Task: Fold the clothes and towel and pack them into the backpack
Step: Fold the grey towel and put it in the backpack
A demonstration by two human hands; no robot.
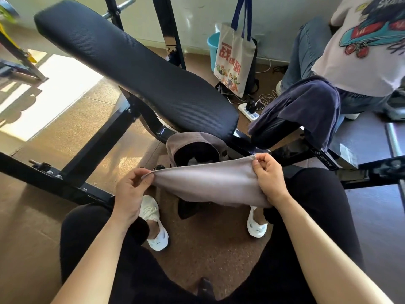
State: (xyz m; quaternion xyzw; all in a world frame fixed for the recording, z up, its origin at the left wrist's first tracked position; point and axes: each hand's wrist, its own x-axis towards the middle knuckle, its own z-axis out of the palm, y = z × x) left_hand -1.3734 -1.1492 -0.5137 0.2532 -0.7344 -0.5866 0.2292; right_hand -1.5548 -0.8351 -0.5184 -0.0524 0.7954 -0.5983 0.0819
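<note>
Two corners of a soft grey cloth towel [208,183] are being pinched by the left hand [131,189] and right hand [268,176] over an open taupe fabric backpack [190,141].

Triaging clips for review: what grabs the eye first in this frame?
The grey cloth stretched at centre between the left hand and right hand, each pinching a top corner, draws the eye first. Just behind it the open backpack sits on the floor under the big black bench pad. A dark blue garment hangs over the smaller pad at right.
</note>
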